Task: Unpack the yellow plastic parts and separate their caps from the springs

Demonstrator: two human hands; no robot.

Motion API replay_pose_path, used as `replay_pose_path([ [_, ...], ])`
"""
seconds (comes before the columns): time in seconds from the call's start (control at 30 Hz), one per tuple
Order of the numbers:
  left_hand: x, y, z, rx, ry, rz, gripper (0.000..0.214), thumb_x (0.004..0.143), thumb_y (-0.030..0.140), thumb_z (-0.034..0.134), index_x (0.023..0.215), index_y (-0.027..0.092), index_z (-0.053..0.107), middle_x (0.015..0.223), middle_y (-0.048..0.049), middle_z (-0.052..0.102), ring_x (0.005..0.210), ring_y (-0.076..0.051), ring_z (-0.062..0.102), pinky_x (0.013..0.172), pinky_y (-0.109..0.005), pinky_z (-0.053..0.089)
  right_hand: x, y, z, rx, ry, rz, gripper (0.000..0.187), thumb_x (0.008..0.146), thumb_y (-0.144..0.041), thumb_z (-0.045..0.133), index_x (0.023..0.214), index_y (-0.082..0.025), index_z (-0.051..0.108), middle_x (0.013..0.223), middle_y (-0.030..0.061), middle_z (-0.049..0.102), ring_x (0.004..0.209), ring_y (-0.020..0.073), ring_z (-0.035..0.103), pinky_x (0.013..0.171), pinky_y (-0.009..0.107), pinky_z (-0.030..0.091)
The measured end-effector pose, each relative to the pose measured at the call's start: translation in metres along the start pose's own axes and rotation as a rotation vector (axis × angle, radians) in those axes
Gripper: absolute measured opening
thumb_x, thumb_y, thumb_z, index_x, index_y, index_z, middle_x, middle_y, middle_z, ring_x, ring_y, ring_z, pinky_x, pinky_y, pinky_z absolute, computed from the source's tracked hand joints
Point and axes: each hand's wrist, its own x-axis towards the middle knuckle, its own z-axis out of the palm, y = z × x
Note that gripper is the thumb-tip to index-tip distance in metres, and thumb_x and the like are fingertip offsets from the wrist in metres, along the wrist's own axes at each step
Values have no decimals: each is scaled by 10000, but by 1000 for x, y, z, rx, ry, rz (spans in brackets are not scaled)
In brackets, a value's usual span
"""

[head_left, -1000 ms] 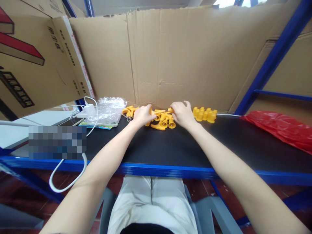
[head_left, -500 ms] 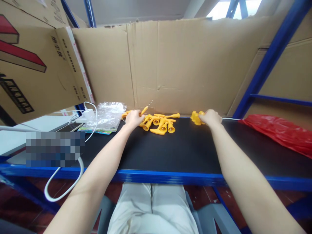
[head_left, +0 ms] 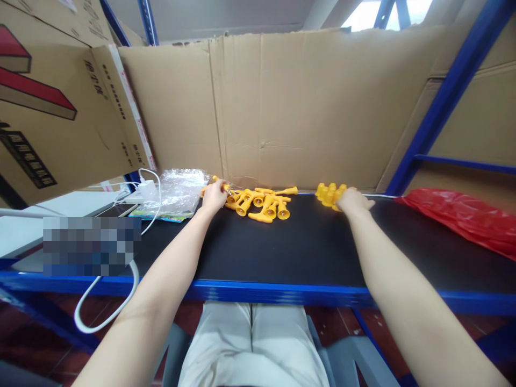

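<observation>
My left hand [head_left: 214,198] is closed round a yellow-handled corkscrew [head_left: 216,178], at the left end of a loose pile. Part of its handle and metal spiral shows past the fingers. Several yellow T-handled corkscrews and bell-shaped pieces [head_left: 264,204] lie jumbled to the right of this hand. My right hand [head_left: 355,202] is over the near right side of a tight group of yellow cup-shaped pieces [head_left: 327,192], standing narrow end up. Its fingers are closed on a cup at the edge, partly hidden by the hand.
Clear plastic packaging [head_left: 183,188] lies left of the pile, near a white charger [head_left: 147,189] and cables. A red plastic bag [head_left: 463,217] rests at the right. Cardboard [head_left: 298,107] backs the black tabletop [head_left: 278,252]; a blue post [head_left: 439,102] slants at the right.
My left hand has moved slightly left, and the corkscrew in it has turned, its spiral now lower. My right hand has shifted a little right and down, uncovering more of the cup group.
</observation>
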Motion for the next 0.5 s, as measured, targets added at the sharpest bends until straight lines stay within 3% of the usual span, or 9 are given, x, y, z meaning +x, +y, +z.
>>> replay_pose_path([
  [0.1,0,-9,4,-1,-3,63,521,811,148,440,1328,130,493,1192,-124,636,1098,-212,591,957,-295,432,-11,-5,-10,-47,-4,32,436,781,-197,569,1209,-113,548,1194,200,589,1159,297,534,924,446,364],
  [0.23,-1,-18,10,46,-60,108,557,843,134,385,1398,101,413,1314,-143,560,1233,-220,502,1046,-311,365,-24,-13,-24,-50,22,-36,407,824,-189,495,1217,-92,543,1248,208,546,1194,297,494,941,446,357],
  [0.37,-1,-22,16,121,-175,47,543,851,144,350,1380,180,462,1372,-93,513,1300,-218,433,1069,-333,349,-32,-22,-29,-53,57,-128,372,818,-204,485,1162,-96,577,1202,202,568,1143,298,513,916,443,361],
  [0.5,-1,-19,18,176,-173,3,485,898,242,317,1339,239,519,1342,-84,508,1287,-241,431,1058,-369,362,-43,-34,-28,-94,78,-282,339,830,-185,438,1113,-96,601,1150,188,596,1085,296,532,882,442,358],
])
